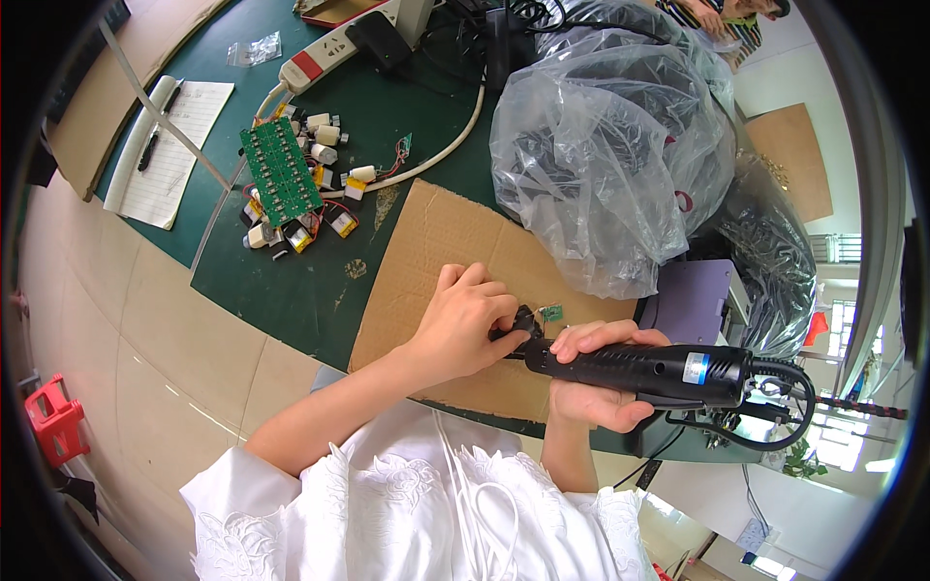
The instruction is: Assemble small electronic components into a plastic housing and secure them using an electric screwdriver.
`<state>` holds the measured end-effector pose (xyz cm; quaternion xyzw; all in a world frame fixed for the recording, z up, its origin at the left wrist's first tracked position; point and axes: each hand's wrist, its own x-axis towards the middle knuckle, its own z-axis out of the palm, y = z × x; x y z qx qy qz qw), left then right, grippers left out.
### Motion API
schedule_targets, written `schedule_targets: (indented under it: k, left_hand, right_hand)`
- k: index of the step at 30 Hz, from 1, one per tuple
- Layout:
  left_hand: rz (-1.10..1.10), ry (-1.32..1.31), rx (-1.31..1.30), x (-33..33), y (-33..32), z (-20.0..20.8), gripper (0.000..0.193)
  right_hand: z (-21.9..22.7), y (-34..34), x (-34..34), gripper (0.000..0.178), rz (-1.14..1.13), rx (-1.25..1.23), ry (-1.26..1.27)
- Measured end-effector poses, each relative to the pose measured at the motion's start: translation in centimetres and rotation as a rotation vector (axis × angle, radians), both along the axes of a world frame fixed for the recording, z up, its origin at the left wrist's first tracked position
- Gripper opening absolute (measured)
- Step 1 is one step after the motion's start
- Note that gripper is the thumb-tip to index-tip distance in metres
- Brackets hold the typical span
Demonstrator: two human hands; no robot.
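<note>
Gripping a corded black driver (635,375) right of centre with the right hand (593,401), pinching a dark part (526,321) mid-frame with the left hand (470,320). Probably lining both up; gotta aim steady next.

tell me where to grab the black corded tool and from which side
Probably around the barrel of the black corded tool, where the right hand wraps it, coming from the near side: the body is a long cylinder lying crosswise, its cable loops off the right end, and the left hand works by the left end.
</note>
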<state>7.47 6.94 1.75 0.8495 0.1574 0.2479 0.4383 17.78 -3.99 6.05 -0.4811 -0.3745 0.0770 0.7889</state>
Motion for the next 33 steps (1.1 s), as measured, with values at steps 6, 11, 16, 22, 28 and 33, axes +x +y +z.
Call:
schedule_targets:
  k: [6, 11, 16, 22, 28, 33]
  left_hand:
    - [0.006, 0.004, 0.004, -0.2, 0.1, -0.1, 0.028]
    - [-0.021, 0.045, 0.002, -0.2, 0.1, 0.3, 0.024]
    - [-0.038, 0.074, -0.030, -0.2, 0.1, 0.5, 0.024]
    - [-0.032, 0.086, -0.010, -0.4, 0.0, 0.3, 0.024]
    - [-0.038, 0.069, 0.009, -0.2, 0.1, 0.3, 0.024]
    - [-0.044, 0.099, 0.031, -0.3, -0.2, 0.7, 0.024]
  right_hand:
    - [-0.1, 0.1, 0.4, 0.080, 0.322, 0.104, 0.001]
    - [-0.4, 0.0, 0.7, 0.075, 0.460, 0.166, -0.098]
    - [-0.1, 0.0, 0.6, 0.071, 0.488, 0.134, -0.099]
    - [-0.7, 0.6, 0.8, 0.073, 0.505, 0.137, -0.155]
    - [0.1, 0.5, 0.5, 0.078, 0.457, 0.083, -0.103]
    - [3.3, -2.3, 2.6, 0.080, 0.120, 0.268, -0.079]
